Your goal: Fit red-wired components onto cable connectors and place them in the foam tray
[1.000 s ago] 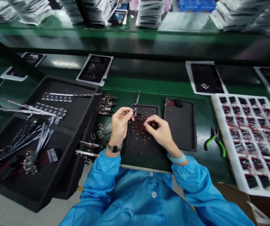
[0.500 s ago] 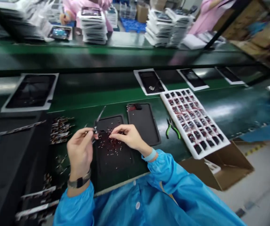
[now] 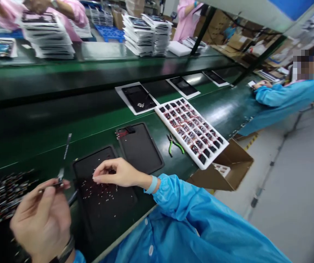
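My left hand (image 3: 46, 215), wearing a dark watch, pinches a thin flex cable (image 3: 66, 148) with a small dark part at its lower end. The strip stands up above the fingertips. Over the left black tray (image 3: 107, 215), my right hand (image 3: 118, 173) has thumb and forefinger closed together, and whatever is between them is too small to make out. Many tiny pale-ended pieces with dark red bits (image 3: 106, 190) lie scattered in that tray. Left of it is a heap of small cable-like parts (image 3: 9, 193), partly behind my left hand.
A second black tray (image 3: 143, 149) holds a black piece with red wires (image 3: 125, 132). Green-handled pliers (image 3: 175, 145) lie beside a white foam tray (image 3: 205, 160) of small wired parts. Dark panels on white sheets (image 3: 139, 98) line the bench behind. A co-worker's blue sleeve (image 3: 272, 96) is at right.
The view has swung right, so the bench things sit further left. My left hand, still with the flex cable, is closer to the camera and further from my right hand.
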Demonstrator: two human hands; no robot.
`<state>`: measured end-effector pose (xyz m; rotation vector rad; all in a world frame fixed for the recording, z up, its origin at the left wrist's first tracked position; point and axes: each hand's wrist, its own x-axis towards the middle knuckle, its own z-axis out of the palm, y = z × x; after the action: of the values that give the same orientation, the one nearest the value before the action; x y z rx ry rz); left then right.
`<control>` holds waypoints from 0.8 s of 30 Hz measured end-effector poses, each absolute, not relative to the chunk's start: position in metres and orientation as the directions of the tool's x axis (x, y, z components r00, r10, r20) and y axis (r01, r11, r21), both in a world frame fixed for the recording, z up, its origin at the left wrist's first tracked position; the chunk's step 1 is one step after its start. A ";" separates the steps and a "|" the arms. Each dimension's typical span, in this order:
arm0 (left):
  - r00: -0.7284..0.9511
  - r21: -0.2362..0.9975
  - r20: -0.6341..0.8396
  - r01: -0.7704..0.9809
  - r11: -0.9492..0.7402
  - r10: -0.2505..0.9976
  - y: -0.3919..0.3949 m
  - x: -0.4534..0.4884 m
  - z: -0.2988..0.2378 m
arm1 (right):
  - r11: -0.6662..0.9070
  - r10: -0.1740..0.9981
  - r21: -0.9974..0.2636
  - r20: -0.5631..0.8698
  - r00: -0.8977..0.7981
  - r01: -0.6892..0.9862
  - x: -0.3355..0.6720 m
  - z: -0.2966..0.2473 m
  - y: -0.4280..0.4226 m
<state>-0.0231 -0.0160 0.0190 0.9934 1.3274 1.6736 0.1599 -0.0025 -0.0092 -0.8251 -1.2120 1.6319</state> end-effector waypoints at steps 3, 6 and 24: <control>-0.405 0.988 0.112 -0.051 -0.145 0.907 -0.020 -0.022 0.025 | -0.096 0.930 -0.949 0.021 -0.368 -0.299 0.168 -0.005 0.000; -0.381 0.994 0.085 -0.027 -0.103 0.921 -0.019 -0.025 0.024 | -0.056 0.957 -0.957 0.029 -0.290 -0.283 0.182 0.003 0.003; -0.001 0.983 -0.049 -0.177 0.048 0.999 -0.013 -0.029 -0.002 | 0.104 0.980 -0.988 0.083 -0.181 0.111 0.205 0.017 0.005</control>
<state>-0.0288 -0.0129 -0.0023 1.0401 1.1037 1.2562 0.2050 0.0048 0.0172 -1.1372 -1.4726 1.2067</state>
